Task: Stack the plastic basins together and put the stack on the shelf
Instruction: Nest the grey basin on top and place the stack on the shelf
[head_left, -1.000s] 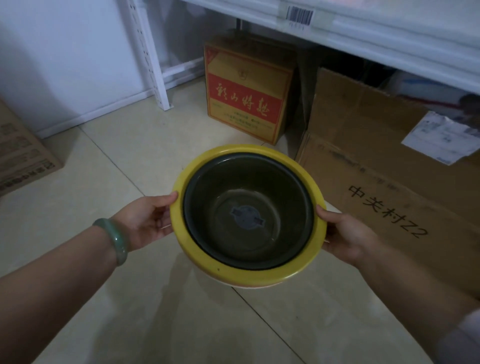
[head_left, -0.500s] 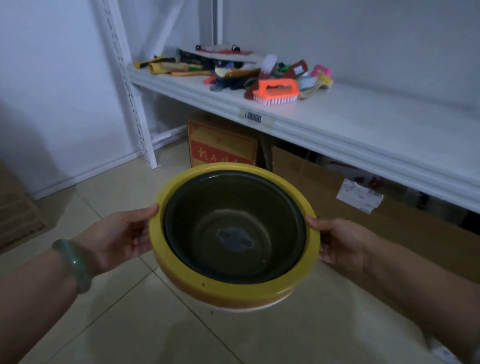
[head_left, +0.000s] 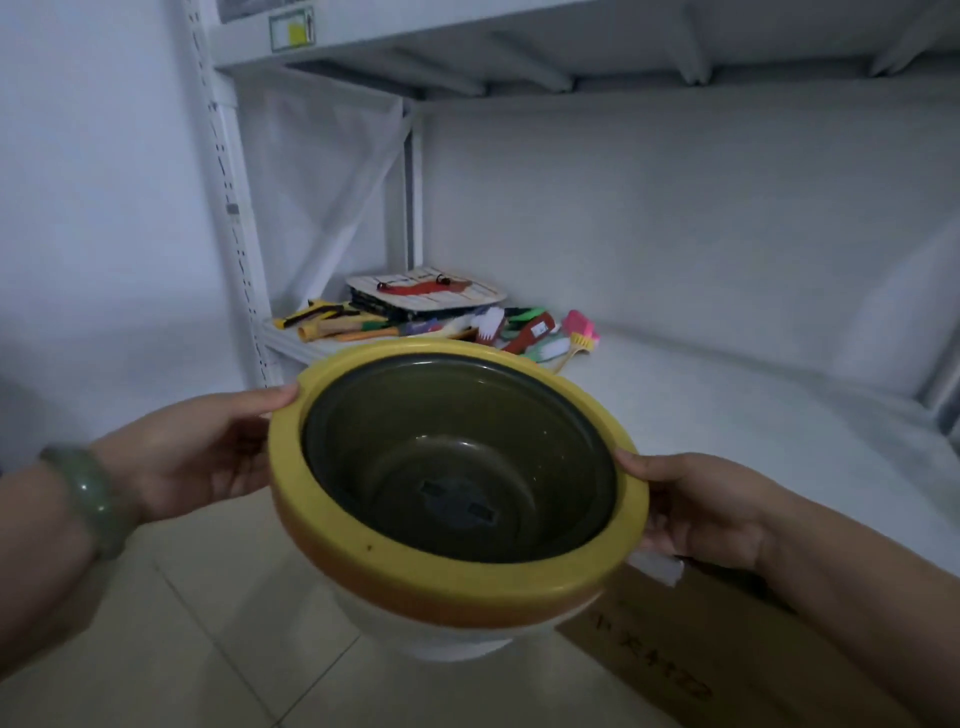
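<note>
Head view, sole entry: stack of basins (head_left: 457, 483), nested and held in the air between both hands, in front of the white shelf (head_left: 727, 415) and not yet on it; top basin dark olive, smooth and slightly glossy, round, with a moulded mark in its flat bottom; beneath it a yellow basin showing a broad rolled rim, then an orange band, then a white base; all hard plastic by the look.

Left hand (head_left: 202, 457): fingers curled partly closed on the yellow rim, thumb on top; a green bangle (head_left: 88, 499) at the wrist. Right hand (head_left: 696, 509): fingers clasped on the opposite rim.

Step in hand, as I judge it: stacking done, carrying to the shelf. Next move calls for a level forward reach onto the bare stretch of board, right of the brushes (head_left: 524, 332) and clear of them; cardboard box (head_left: 727, 654) below on the tiled floor.
</note>
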